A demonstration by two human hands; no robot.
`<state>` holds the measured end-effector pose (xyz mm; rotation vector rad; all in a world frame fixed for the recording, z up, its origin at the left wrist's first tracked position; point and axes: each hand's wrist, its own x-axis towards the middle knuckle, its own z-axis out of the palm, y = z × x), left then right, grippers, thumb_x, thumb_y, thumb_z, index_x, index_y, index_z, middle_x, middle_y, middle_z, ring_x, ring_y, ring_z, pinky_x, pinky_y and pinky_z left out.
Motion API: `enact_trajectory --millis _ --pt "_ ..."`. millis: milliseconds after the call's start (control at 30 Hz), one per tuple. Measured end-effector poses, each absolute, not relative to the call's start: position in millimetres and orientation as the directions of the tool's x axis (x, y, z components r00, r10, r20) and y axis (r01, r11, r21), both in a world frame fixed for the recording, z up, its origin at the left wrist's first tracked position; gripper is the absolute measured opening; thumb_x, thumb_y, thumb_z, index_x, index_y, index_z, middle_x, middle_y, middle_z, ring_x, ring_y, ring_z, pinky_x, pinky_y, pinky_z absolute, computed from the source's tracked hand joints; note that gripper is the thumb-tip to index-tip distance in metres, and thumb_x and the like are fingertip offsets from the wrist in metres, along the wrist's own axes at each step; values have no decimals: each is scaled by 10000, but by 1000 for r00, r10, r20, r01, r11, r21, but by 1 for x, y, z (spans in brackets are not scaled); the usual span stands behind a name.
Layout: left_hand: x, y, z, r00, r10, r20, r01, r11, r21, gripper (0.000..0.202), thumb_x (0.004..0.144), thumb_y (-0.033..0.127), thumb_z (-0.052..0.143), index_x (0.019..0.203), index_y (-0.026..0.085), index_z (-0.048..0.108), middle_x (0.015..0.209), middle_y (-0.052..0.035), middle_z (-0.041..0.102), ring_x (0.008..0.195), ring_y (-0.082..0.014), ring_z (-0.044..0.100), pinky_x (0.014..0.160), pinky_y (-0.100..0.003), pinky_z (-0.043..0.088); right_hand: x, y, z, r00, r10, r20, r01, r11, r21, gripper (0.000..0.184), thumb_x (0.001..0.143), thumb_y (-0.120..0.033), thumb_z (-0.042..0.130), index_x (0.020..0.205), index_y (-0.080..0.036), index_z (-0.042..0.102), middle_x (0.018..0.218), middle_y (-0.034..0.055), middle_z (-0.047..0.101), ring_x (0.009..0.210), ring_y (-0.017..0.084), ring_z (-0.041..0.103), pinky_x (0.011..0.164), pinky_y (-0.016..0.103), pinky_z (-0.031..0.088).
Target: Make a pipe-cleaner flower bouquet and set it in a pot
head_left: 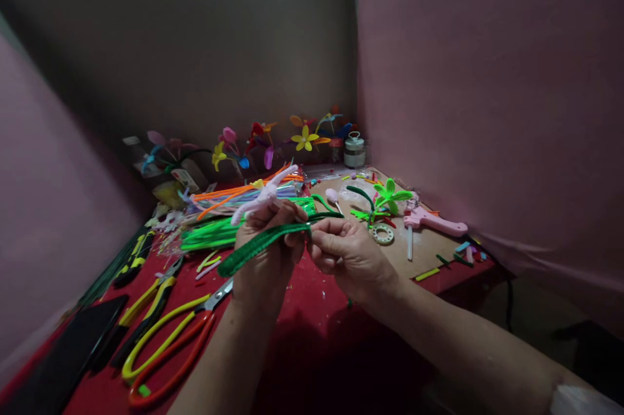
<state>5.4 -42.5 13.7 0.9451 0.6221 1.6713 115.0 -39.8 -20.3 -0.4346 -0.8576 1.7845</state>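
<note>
Held up over the table, my left hand is closed on a pale pink pipe-cleaner flower, whose petals stick out above the fingers. A dark green pipe-cleaner leaf curves leftward across the front of that hand. My right hand pinches the leaf's right end with thumb and forefinger, close against the left fingertips. Another dark green strip shows just above the right fingers. The flower's stem and the exact joining point are hidden by the fingers.
Left lie large scissors, pliers and a flat black object. Green pipe cleaners are piled behind the hands. A board at right bears a pink glue gun, bright green flower and pale ring. Finished flowers stand behind.
</note>
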Motion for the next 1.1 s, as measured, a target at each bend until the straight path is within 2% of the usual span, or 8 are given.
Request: enact_trajectory --millis 200,400,533,667,767,867,967,1100 --pt "10 -41 5 -176 971 160 -603 -235 762 194 658 157 729 584 151 550 526 53 508 458 -27 491 441 -97 441 114 -37 -28 -325 932 161 -663 -103 -742 147 634 -241 737 677 -135 644 476 -18 574 385 30 377 396 181 218" --pt "9 -43 3 -163 983 80 -656 -169 736 188 653 77 715 607 148 547 574 41 555 516 -45 550 480 -103 474 121 -38 -33 -338 901 272 -584 26 -811 57 711 -200 676 681 -156 654 513 -18 589 435 47 419 447 200 276" --pt "13 -47 10 -130 990 -57 -727 -56 684 196 678 15 665 630 148 531 571 38 558 504 -53 558 469 -109 483 124 -41 -36 -338 892 300 -574 56 -817 33 717 -187 669 698 -162 660 531 -16 597 474 63 480 488 206 334" --pt "15 -48 9 -104 979 -176 -725 47 687 143 739 34 621 685 146 550 576 43 545 472 -39 531 446 -105 469 124 -40 -41 -350 876 332 -584 73 -809 38 726 -195 680 712 -161 670 557 -12 607 509 74 522 520 214 369" --pt "10 -43 1 -114 992 -60 -670 -32 742 144 698 98 694 667 141 560 570 39 551 498 -51 551 461 -119 479 122 -34 -43 -340 884 322 -590 66 -804 36 720 -193 683 718 -161 667 544 -19 604 470 58 473 482 204 331" --pt "1 -36 -5 -68 995 71 -581 -98 808 182 638 200 760 675 134 595 589 12 596 477 -71 550 397 -139 448 123 -29 -42 -352 885 306 -570 57 -820 71 726 -209 672 699 -146 653 548 -14 607 430 40 402 440 198 277" --pt "-5 -33 -3 5 996 87 -500 -72 863 211 596 224 780 654 128 600 545 13 580 425 -68 510 352 -153 409 125 -26 -41 -411 880 236 -530 -20 -848 97 718 -233 678 725 -140 650 595 1 631 431 39 414 425 194 267" --pt "0 -34 6 -49 996 74 -395 -87 915 198 582 172 767 635 129 581 523 29 560 388 -41 462 329 -132 344 131 -25 -45 -441 869 223 -530 -52 -846 121 711 -231 693 787 -143 661 650 14 656 477 57 495 448 192 330"
